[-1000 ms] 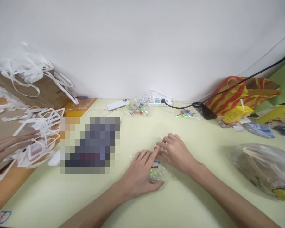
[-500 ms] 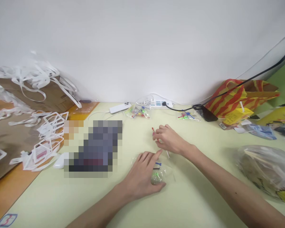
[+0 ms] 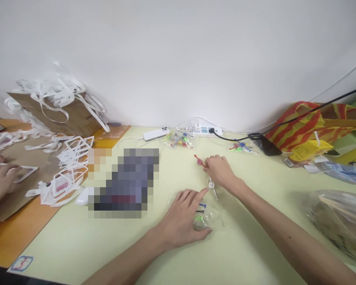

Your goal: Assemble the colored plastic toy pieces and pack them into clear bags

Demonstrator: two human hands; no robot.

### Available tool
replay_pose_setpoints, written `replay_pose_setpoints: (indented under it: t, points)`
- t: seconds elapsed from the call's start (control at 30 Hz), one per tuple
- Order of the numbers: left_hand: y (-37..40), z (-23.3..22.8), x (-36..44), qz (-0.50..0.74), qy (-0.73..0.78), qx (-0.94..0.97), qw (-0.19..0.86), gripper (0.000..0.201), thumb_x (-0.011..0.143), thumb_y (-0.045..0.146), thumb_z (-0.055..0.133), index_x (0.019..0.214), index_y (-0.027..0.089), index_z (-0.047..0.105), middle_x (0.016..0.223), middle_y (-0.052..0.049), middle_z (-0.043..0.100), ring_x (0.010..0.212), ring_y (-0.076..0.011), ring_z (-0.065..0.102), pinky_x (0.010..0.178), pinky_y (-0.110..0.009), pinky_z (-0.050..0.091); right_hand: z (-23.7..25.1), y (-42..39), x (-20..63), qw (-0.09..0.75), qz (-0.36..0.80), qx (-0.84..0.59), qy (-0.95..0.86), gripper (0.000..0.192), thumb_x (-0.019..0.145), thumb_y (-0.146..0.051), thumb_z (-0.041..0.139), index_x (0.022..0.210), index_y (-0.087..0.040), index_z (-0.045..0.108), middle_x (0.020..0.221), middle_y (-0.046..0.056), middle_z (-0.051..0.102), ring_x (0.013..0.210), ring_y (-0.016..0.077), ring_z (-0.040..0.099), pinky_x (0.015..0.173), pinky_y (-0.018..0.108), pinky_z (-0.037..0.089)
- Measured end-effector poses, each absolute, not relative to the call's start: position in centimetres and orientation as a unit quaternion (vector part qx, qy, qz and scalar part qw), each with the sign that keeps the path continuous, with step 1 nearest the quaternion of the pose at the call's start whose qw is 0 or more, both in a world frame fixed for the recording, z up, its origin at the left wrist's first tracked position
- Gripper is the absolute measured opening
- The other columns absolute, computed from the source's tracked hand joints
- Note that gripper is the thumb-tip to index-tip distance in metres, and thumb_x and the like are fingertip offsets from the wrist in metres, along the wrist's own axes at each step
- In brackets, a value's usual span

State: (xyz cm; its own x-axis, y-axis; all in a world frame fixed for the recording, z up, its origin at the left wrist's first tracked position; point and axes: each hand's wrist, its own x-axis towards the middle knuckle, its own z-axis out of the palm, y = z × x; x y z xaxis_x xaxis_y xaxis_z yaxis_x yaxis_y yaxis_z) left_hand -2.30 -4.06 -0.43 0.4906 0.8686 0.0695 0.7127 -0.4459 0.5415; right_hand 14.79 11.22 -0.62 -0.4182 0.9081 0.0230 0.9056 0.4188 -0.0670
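My left hand (image 3: 182,217) lies palm down over a clear plastic bag (image 3: 206,219), thumb spread away from the fingers. Small blue, black and green plastic pieces show through the bag beside the thumb. Farther forward, my right hand (image 3: 221,171) has its fingers curled, the fingertips at the lower end of a small red arrow-tipped plastic piece (image 3: 199,161) with a round middle. Part of the fingertips is hidden from above. Just below the right hand is a small white piece with a round head (image 3: 211,185), close to the left index fingertip.
A pixelated dark object (image 3: 124,182) lies left. Along the wall are a phone (image 3: 156,134), a power strip (image 3: 206,129) and two bags of coloured pieces (image 3: 179,139). A juice carton (image 3: 308,152) and plastic bag (image 3: 341,221) stand right. Another person's hands (image 3: 4,178) work left.
My right hand has shifted right, uncovering more of the red piece, which has turned slightly. The white piece now shows more fully. Another person's hands have come into view at left.
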Motion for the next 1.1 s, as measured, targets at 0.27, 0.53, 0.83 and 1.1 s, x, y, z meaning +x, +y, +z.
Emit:
replay_pose_setpoints:
  t: [0.27, 0.53, 0.83, 1.1]
  points:
    - [-4.0, -0.3, -2.5, 0.179, 0.481, 0.824, 0.238, 0.104, 0.07, 0.038, 0.081, 0.154, 0.03, 0.021, 0.129, -0.007, 0.057, 0.118, -0.031, 0.05, 0.104, -0.05, 0.042, 0.9, 10.5, 16.0, 0.106, 0.053, -0.529, -0.84, 0.022, 0.098, -0.013, 0.044, 0.097, -0.014, 0.066, 0.097, 0.012, 0.071, 0.094, 0.0229, 0.062, 0.082, 0.033, 0.038]
    - [-3.7, -0.3, -2.7, 0.184, 0.492, 0.811, 0.257, 0.103, 0.071, 0.034, 0.08, 0.155, 0.029, 0.02, 0.131, -0.007, 0.057, 0.121, -0.0306, 0.05, 0.108, -0.05, 0.04, 1.6, 4.7, 24.7, 0.233, 0.254, -0.422, -0.838, 0.022, 0.097, -0.026, 0.047, 0.086, -0.022, 0.065, 0.08, 0.003, 0.068, 0.067, 0.017, 0.059, 0.063, 0.028, 0.044]
    - [-3.4, -0.2, -2.5, 0.181, 0.495, 0.814, 0.242, 0.104, 0.074, 0.034, 0.078, 0.157, 0.028, 0.016, 0.131, -0.009, 0.057, 0.12, -0.0308, 0.051, 0.107, -0.051, 0.041, 0.6, 1.0, 22.4, 0.204, 0.258, -0.372, -0.868, 0.025, 0.101, -0.017, 0.043, 0.093, -0.022, 0.067, 0.086, 0.004, 0.069, 0.076, 0.0187, 0.063, 0.07, 0.029, 0.047]
    - [-3.4, -0.3, -2.4, 0.175, 0.487, 0.828, 0.216, 0.104, 0.075, 0.035, 0.079, 0.156, 0.028, 0.016, 0.131, -0.009, 0.056, 0.12, -0.0303, 0.05, 0.106, -0.05, 0.041, -1.1, -0.9, 18.9, 0.238, 0.228, -0.304, -0.894, 0.029, 0.094, -0.006, 0.046, 0.087, -0.021, 0.07, 0.079, 0.002, 0.068, 0.072, 0.0162, 0.062, 0.065, 0.026, 0.043]
